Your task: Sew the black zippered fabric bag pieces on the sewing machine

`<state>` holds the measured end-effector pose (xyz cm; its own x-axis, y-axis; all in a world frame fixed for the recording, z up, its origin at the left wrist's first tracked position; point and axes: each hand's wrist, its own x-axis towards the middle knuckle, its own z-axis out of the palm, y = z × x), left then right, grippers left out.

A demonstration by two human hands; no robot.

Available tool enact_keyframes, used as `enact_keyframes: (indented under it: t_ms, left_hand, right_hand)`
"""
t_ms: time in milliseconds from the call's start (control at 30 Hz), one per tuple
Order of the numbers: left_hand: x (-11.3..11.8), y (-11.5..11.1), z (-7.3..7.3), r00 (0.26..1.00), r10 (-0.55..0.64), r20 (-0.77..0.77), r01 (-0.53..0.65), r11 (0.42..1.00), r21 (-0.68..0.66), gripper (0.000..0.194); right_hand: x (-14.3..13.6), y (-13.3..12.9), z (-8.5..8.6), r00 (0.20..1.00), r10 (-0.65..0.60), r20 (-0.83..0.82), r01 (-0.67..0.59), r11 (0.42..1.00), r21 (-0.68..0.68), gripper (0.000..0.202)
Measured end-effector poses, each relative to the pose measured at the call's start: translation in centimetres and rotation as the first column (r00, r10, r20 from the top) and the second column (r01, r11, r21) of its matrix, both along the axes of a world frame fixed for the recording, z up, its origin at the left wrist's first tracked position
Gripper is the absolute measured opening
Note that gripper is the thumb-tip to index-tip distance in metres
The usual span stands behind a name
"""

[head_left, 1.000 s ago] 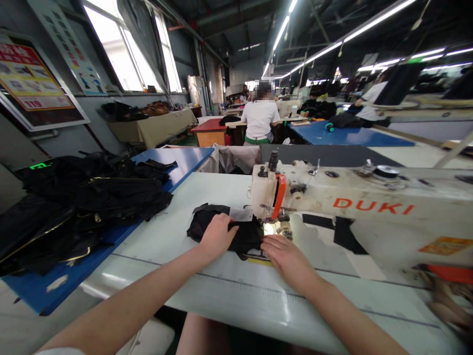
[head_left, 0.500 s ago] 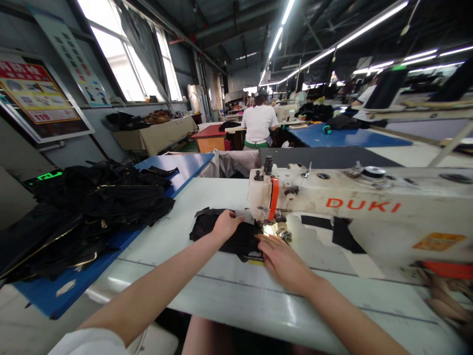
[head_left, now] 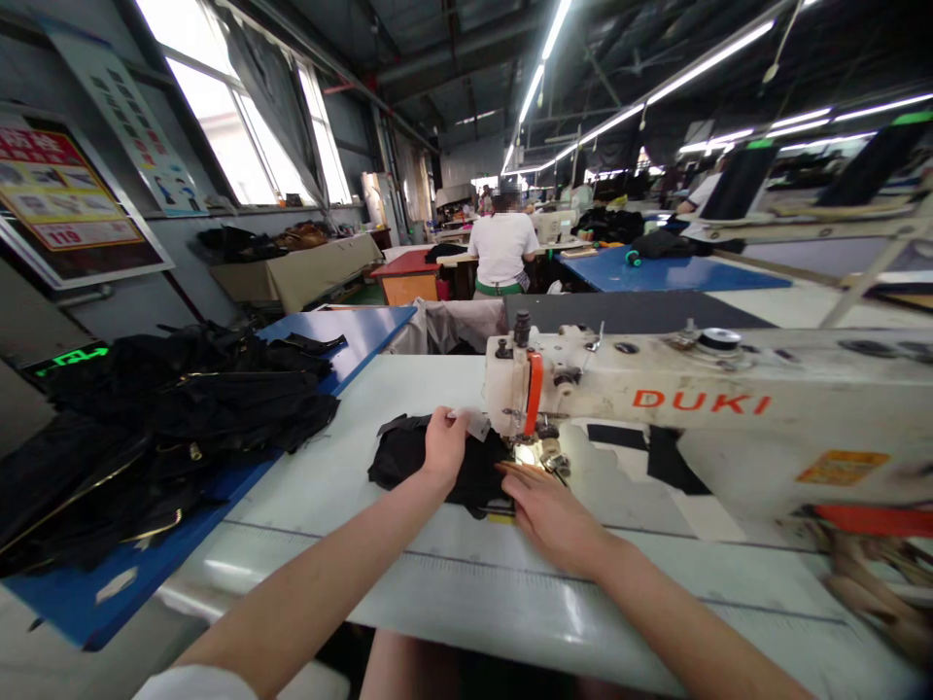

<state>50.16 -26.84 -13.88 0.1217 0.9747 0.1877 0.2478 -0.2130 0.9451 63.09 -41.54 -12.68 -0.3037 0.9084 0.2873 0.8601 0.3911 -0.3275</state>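
A black cloth piece (head_left: 399, 455) lies on the pale sewing table, its right end by the lit needle area of the sewing machine (head_left: 583, 384). My left hand (head_left: 444, 449) is over the cloth, thumb and fingers pinched on a small translucent strip (head_left: 475, 424) left of the machine head. Flat on the cloth's right end, close to the presser foot, rests my right hand (head_left: 550, 510), its fingers stretched out. A bit of yellow (head_left: 501, 518) shows under the cloth's near edge.
Heaped black garments with gold zippers (head_left: 167, 428) cover a blue table (head_left: 244, 501) on the left. Black scraps (head_left: 674, 462) and white pieces lie right of the needle. A person in a white shirt (head_left: 502, 248) sits farther ahead, back turned.
My left hand has turned more upright, and the translucent strip it pinches now shows more clearly, raised above the cloth. My right hand stays nearly in place. The view has shifted slightly.
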Motion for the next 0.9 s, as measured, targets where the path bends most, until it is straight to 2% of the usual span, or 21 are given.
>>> enact_keyframes:
  t_ms: [133,233,433,700,767,800,900]
  left_hand:
    - [1.3,-1.0,-0.1,0.996,-0.084,-0.043,0.085,0.996,0.039,0.013]
    - [1.6,-1.3,0.2,0.978,-0.143,-0.151,0.156,0.984,0.081,0.019]
    - [1.7,-1.4,0.3,0.927,-0.111,-0.360,0.182,0.968,0.172,0.010]
    - [-0.3,-1.3,-0.6,0.889,-0.094,-0.447,0.247,0.922,0.298,0.016]
    - [-0.8,-1.3,-0.8,0.870,-0.135,-0.474,0.327,0.878,0.349,0.021]
    - [-1.0,-1.2,-0.9,0.853,-0.156,-0.498,0.385,0.833,0.399,0.024]
    - [-1.2,-1.2,-1.0,0.796,-0.155,-0.585,0.537,0.625,0.566,0.028]
  right_hand:
    - [-0.1,0.0,-0.3,1.000,-0.022,0.002,0.022,1.000,0.004,0.028]
    - [-0.2,0.0,-0.4,1.000,-0.030,0.001,0.030,1.000,0.002,0.027]
    - [-0.3,-0.2,-0.1,0.999,-0.039,-0.017,0.039,0.999,-0.009,0.027]
    - [-0.3,-0.5,-0.3,0.999,-0.048,-0.002,0.048,0.998,-0.030,0.029]
    - [-0.4,-0.7,-0.1,0.999,-0.051,-0.006,0.051,0.998,-0.035,0.030]
    - [-0.5,-0.9,0.0,0.999,-0.054,-0.008,0.054,0.998,-0.038,0.030]
    - [-0.7,-1.5,0.2,0.997,-0.073,-0.003,0.073,0.997,-0.040,0.029]
